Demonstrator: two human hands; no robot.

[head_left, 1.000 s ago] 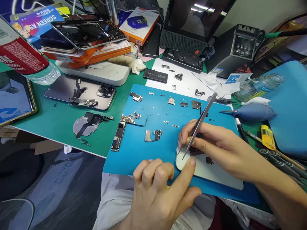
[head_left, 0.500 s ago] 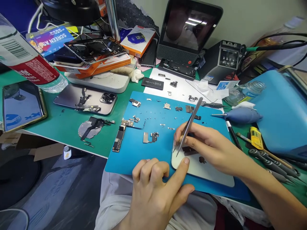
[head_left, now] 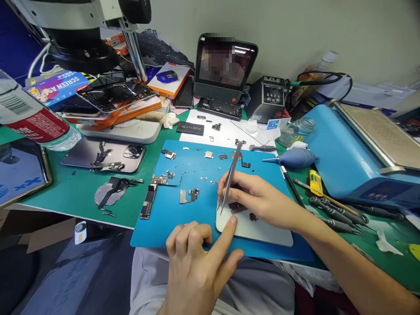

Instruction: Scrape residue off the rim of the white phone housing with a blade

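Note:
My right hand (head_left: 259, 197) grips a pair of metal tweezers (head_left: 232, 175) like a pen. Their points are low, over the left end of a pale, flat device (head_left: 269, 232) with an Apple logo. My left hand (head_left: 197, 258) holds nothing; its index fingertip rests at the device's near edge, thumb stretched out and other fingers curled. The device lies on a blue mat (head_left: 177, 223). Also on the mat are a flex cable part (head_left: 188, 196), a long dark circuit board (head_left: 148, 203) and several tiny screws and metal pieces.
A dark phone back (head_left: 78, 155) and a water bottle (head_left: 36, 116) stand left, below a microscope head (head_left: 85, 52). Behind the mat are a black battery (head_left: 190, 128) and a screen device (head_left: 226, 65). Right: a blue air blower (head_left: 295, 157), several screwdrivers (head_left: 334, 212), a blue heating machine (head_left: 348, 162).
The head view has swung right and up, so the bench appears shifted left and more of the blue machine and microscope shows. Both hands keep nearly the same pose at the device.

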